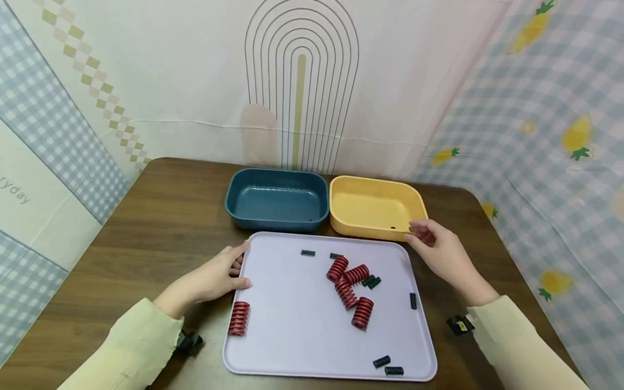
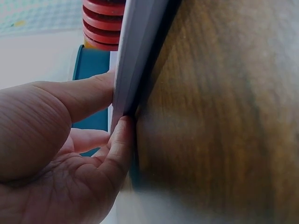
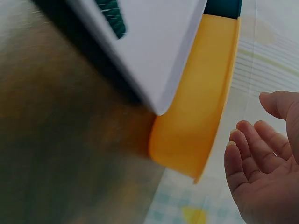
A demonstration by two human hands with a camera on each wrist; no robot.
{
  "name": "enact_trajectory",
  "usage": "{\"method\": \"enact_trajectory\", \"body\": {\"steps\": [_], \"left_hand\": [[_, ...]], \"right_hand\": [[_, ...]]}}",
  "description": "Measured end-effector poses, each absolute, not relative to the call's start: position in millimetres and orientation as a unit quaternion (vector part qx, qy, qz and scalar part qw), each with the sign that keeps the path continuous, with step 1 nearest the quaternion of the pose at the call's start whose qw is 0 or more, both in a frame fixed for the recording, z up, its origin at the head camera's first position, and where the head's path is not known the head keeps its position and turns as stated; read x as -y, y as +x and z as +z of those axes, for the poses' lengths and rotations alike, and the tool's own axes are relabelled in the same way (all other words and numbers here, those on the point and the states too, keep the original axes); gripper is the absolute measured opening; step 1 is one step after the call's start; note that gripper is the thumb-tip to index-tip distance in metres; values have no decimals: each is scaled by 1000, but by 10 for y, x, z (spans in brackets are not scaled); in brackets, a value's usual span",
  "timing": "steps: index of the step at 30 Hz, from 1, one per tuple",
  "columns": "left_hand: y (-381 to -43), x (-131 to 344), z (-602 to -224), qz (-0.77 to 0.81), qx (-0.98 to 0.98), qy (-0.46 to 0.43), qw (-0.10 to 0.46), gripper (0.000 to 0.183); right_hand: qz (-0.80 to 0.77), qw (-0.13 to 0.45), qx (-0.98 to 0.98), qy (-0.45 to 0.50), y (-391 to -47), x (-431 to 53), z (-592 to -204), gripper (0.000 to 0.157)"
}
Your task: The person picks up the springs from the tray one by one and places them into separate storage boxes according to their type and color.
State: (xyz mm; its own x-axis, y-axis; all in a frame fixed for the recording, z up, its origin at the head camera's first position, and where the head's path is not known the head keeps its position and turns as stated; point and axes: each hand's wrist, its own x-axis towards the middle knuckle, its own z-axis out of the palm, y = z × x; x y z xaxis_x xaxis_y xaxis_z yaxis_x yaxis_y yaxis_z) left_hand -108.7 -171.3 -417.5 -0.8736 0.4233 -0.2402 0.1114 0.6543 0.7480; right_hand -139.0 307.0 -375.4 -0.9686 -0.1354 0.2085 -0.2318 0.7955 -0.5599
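Observation:
My left hand (image 1: 214, 278) grips the left rim of a pale lilac tray (image 1: 292, 325), thumb on top and fingertips (image 2: 122, 128) tucked beneath the edge. One red coil spring (image 1: 239, 318) lies on the tray just below that thumb. Several more red springs (image 1: 362, 313) are grouped right of the tray's middle. Small dark green springs (image 1: 374, 283) lie beside them, and other small dark springs (image 1: 394, 371) are scattered toward the edges. My right hand (image 1: 439, 249) hovers by the front right corner of the yellow bin (image 1: 363, 232), fingers loosely bent, holding nothing.
A dark blue bin (image 1: 278, 223) stands left of the yellow one, both behind the tray on the wooden table (image 1: 161, 216). Patterned cloth (image 1: 195, 81) hangs at the back and sides. A small black device (image 1: 460, 325) sits at my right wrist.

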Motion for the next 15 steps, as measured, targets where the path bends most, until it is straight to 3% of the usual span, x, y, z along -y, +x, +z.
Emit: {"method": "enact_trajectory", "body": {"steps": [15], "left_hand": [[-1089, 1725, -4148, 386, -885, 157, 208, 87]], "right_hand": [[320, 2, 945, 69, -1201, -3269, -3991, 43]]}}
